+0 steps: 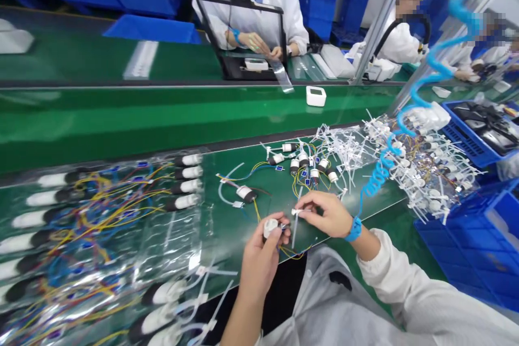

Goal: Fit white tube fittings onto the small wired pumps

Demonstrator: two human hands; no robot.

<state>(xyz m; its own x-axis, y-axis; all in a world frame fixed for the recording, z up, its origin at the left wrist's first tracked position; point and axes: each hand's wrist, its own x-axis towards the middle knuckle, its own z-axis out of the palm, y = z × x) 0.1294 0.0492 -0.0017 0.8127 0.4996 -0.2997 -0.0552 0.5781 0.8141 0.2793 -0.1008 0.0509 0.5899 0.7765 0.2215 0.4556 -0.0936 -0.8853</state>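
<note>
My left hand (261,257) is closed around a small white-capped cylindrical part (270,226) with yellow and blue wires (292,252) trailing under it. My right hand (326,214), with a blue wristband, pinches a white cable tie (297,214) that hangs down between the two hands. Both hands hover over the green work mat (227,227), close to my white coat. Just beyond them lies another wired part (245,193), black and white.
Clear bags of wired parts (101,227) cover the left. Loose wired parts (304,165) and a heap of white cable ties (409,167) lie right, under a blue coiled hose (409,113). Blue crates (478,130) stand far right. Across the green conveyor (162,119), people in white coats work.
</note>
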